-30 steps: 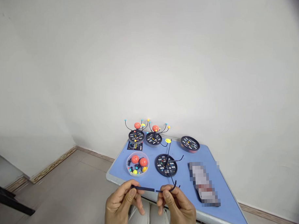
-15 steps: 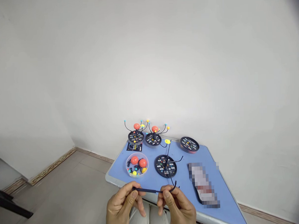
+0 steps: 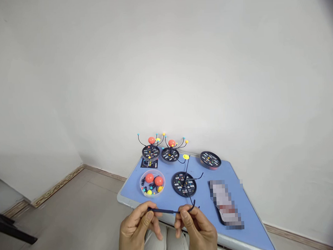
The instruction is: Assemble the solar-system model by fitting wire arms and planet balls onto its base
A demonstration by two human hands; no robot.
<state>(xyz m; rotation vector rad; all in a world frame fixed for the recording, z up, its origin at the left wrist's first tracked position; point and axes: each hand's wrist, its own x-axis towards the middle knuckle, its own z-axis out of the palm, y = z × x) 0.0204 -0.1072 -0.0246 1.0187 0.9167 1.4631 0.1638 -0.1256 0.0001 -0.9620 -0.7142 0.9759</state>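
Between my two hands, over the table's front edge, runs a thin black rod (image 3: 165, 211) with a thicker sleeve at its left and a curved right end. My left hand (image 3: 139, 224) pinches the sleeve end between thumb and fingers. The curved end is pinched by my right hand (image 3: 196, 224). Just beyond lies a round black base (image 3: 182, 192) with printed labels and several bare curved black arms on its centre post. To its left, a clear round tub (image 3: 141, 191) holds two orange-red balls (image 3: 149, 178), small coloured balls and black parts.
Two model planet sets (image 3: 151, 140) (image 3: 172, 143) with coloured balls stand at the back of the blue table (image 3: 169, 197), one over a black card (image 3: 148, 163). Another round base (image 3: 210, 160) sits back right. A blurred-out dark flat object (image 3: 221, 216) lies at right.
The rod and both hands keep nearly the same position and grip. The whole view has shifted very slightly.
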